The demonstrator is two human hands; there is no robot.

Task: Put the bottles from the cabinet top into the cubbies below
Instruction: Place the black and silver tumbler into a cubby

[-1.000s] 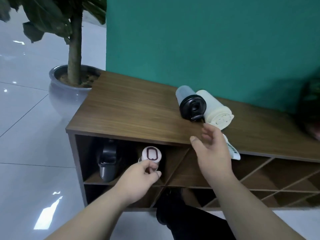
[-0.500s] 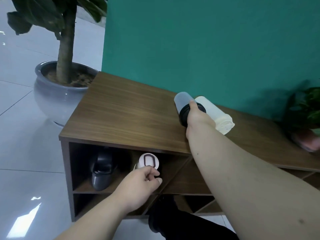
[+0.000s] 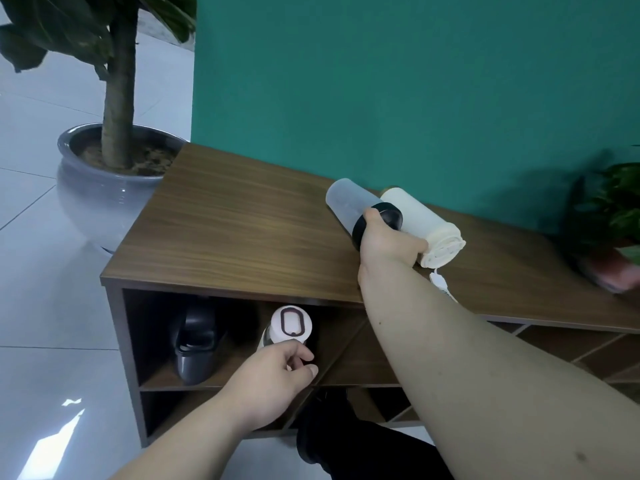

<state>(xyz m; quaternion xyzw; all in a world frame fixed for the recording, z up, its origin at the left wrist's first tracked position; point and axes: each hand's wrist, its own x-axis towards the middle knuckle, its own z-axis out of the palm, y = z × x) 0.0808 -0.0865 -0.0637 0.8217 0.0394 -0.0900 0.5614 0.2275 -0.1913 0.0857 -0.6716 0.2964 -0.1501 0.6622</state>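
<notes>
Far to the left of both hands a potted tree (image 3: 117, 98) stands in a grey glazed pot (image 3: 100, 188) on the tiled floor, just beside the end of the wooden cabinet (image 3: 242, 230). The left hand (image 3: 273, 382) reaches in low from the bottom edge, forearm angled up and to the right, fingers curled in a narrow pinch at the base of the white-capped bottle (image 3: 289, 327), which lies in the top-left cubby (image 3: 221, 341) with its cap facing out; whether it truly grips that bottle I cannot tell. Left of this hand, in the same cubby, a dark grey bottle (image 3: 194, 344) leans on its side. The right arm stretches up and across the cabinet front, its hand (image 3: 384, 244) closed around the black lid of the frosted clear bottle (image 3: 346, 206), which lies on the cabinet top. Touching that bottle, just right of the right hand, the cream bottle (image 3: 426, 226) lies on its side too, a white strap (image 3: 441, 284) trailing from its cap. Further right, a leafy plant (image 3: 616, 209) sits on the cabinet, blurred
</notes>
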